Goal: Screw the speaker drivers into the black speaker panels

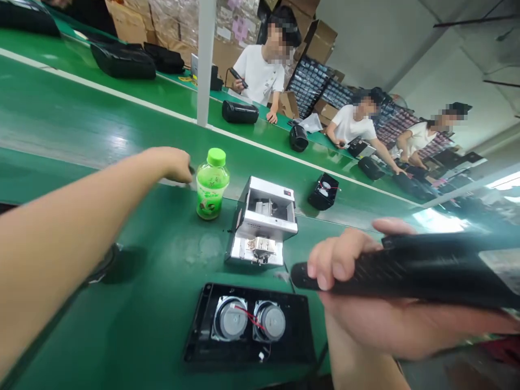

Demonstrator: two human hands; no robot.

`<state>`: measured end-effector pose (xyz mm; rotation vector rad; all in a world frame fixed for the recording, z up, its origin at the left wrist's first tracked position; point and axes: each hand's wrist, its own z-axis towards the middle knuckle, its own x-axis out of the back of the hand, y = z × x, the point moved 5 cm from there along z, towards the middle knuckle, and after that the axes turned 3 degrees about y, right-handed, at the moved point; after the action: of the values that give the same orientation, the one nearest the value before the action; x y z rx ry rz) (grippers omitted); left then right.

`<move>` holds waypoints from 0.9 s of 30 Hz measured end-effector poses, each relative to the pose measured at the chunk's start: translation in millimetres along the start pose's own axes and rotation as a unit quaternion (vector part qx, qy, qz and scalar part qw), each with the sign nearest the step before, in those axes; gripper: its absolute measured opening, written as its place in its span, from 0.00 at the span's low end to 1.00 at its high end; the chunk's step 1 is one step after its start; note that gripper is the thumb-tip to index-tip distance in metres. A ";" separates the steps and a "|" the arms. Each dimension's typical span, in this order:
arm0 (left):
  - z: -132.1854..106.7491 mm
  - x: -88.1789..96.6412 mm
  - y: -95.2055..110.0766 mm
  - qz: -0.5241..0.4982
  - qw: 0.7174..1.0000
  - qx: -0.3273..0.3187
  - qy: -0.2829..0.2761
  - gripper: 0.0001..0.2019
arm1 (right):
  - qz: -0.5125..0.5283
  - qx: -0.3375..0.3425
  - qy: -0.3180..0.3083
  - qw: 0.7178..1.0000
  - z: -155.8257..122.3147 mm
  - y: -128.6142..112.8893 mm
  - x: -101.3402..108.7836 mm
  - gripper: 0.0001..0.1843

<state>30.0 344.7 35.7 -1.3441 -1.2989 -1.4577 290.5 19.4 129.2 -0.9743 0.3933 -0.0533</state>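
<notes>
The right hand [368, 319] is gripping a black labelled part [414, 271] at near right; the left hand [175, 164] (its grip I cannot tell) is hovering beside the green-capped bottle [211, 187], where a rightward sweep could be tipping it onto the screw feeder [260, 216].

The view's right edge cuts off the long black plastic object [426, 268] in my right hand [365, 319], its pale label [501, 268] blurred. The tiny dark sliver [192, 169] at my left hand [176, 164] I can't identify; nearer me, my forearm [77, 222] partly hides a dark rounded object [108, 265].
</notes>
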 end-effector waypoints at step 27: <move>-314.5 -73.4 35.2 -0.301 0.926 -0.215 0.080 0.59 | -0.062 0.021 0.008 0.998 17.1 60.7 -32.1 0.36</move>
<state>7.8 23.7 -8.5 -1.0881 -1.4015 -2.3340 258.8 74.3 98.0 -0.9569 0.3445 -0.1808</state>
